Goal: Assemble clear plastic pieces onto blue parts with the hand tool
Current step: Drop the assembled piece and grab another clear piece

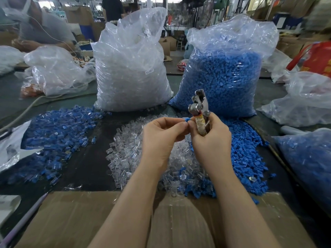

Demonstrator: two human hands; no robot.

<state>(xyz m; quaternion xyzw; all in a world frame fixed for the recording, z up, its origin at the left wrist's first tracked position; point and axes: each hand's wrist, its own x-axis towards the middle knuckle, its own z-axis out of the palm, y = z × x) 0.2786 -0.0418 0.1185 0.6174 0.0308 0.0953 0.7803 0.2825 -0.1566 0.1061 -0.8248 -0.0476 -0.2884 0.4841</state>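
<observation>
Blue part (pixel 186 120) sits pinched between the fingertips of both hands at the frame's centre, the left hand (pixel 161 135) steadying it while the right hand (pixel 211 138) also grips the hand tool (pixel 198 108) upright, probably ready to press.

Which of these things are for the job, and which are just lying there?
For the job:
left hand and right hand, pinching a small blue plastic part
metal hand tool, in the right hand
loose clear plastic pieces
loose blue plastic parts

Just lying about:
brown cardboard box
red bag
</observation>
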